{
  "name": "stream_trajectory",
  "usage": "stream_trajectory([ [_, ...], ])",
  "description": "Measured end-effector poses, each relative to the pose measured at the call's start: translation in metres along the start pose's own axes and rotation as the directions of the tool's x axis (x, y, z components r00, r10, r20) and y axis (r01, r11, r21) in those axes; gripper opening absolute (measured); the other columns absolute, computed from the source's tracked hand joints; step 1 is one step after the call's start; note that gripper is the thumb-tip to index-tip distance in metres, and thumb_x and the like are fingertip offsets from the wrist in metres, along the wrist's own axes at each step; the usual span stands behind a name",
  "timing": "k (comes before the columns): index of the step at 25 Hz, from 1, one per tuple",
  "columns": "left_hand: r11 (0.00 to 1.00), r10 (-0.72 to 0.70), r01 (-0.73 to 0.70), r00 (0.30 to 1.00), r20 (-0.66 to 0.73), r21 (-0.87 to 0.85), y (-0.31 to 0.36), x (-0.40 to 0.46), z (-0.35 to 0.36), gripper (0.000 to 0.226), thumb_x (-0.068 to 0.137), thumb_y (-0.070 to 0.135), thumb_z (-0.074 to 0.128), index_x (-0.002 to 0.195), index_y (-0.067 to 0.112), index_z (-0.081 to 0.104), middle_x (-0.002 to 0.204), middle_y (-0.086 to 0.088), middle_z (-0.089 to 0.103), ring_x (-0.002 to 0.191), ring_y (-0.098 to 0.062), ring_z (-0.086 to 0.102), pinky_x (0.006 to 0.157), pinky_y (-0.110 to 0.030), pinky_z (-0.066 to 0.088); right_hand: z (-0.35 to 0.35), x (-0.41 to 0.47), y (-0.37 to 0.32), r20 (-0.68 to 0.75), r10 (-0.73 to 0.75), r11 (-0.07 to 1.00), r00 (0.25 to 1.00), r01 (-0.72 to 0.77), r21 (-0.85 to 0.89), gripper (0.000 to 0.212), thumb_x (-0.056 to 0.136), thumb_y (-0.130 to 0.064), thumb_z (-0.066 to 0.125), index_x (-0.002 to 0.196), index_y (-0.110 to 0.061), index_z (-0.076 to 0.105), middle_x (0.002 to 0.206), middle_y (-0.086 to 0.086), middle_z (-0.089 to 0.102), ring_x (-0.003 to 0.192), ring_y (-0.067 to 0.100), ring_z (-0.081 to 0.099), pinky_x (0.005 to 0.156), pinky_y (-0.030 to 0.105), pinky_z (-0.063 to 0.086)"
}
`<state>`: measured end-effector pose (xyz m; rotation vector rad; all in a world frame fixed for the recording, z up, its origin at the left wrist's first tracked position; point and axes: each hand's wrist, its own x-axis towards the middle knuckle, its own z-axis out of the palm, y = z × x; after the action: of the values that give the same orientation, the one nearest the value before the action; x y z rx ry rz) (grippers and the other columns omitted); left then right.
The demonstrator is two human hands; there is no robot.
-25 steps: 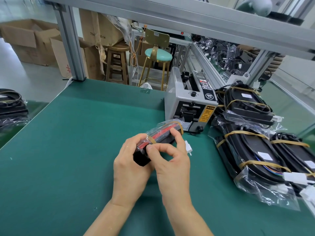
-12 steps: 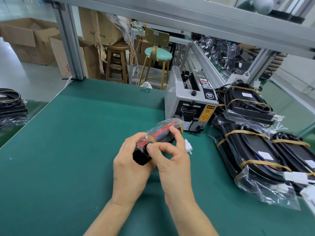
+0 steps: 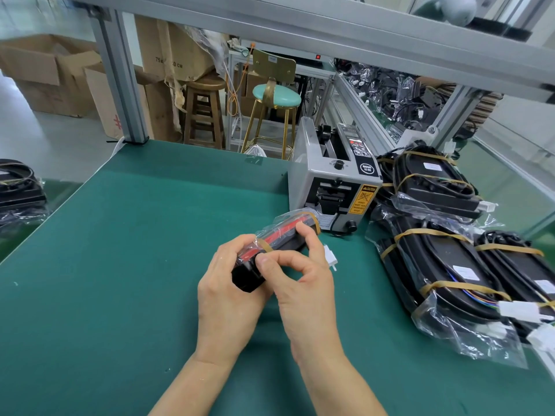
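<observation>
Both forearms bare, angled in from the near edge, wrists close together. Left hand [image 3: 228, 295] curls round the near end of the bagged part [image 3: 285, 235]. Right hand [image 3: 303, 289] pinches it: thumb near, index finger arched farther up.

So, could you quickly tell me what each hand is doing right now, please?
Left hand: grips the bagged red-and-black part.
Right hand: pinches the same part.
</observation>
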<state>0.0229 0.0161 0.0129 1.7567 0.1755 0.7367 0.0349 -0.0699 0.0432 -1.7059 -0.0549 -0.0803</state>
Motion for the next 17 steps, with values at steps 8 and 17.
stream_trajectory([
  [8, 0.999, -0.038, 0.038, 0.999, 0.029, -0.020, -0.003, -0.001, 0.000, 0.057, 0.065, -0.001, 0.075, 0.103, 0.038, 0.059, 0.099, 0.007, 0.067, 0.093, -0.014, 0.064, 0.084, -0.038, 0.053, 0.002, 0.001, 0.004, -0.062, -0.019, 0.998, 0.998, 0.016, -0.055, 0.009, 0.075, -0.024, 0.077, 0.077, -0.028, 0.068, 0.137, -0.027, 0.039, 0.131, -0.011, 0.031, 0.113, 0.026, 0.023],
  [17, 0.999, -0.035, 0.035, 0.999, 0.024, 0.006, -0.001, 0.000, -0.001, 0.058, 0.064, 0.001, 0.078, 0.103, 0.039, 0.059, 0.100, 0.010, 0.067, 0.092, -0.010, 0.064, 0.082, -0.027, 0.050, 0.014, 0.004, -0.001, -0.091, 0.071, 0.997, 0.993, -0.069, 0.023, 0.036, 0.075, -0.034, 0.074, 0.100, -0.039, 0.048, 0.110, -0.029, 0.040, 0.120, 0.003, 0.042, 0.108, 0.045, 0.035],
])
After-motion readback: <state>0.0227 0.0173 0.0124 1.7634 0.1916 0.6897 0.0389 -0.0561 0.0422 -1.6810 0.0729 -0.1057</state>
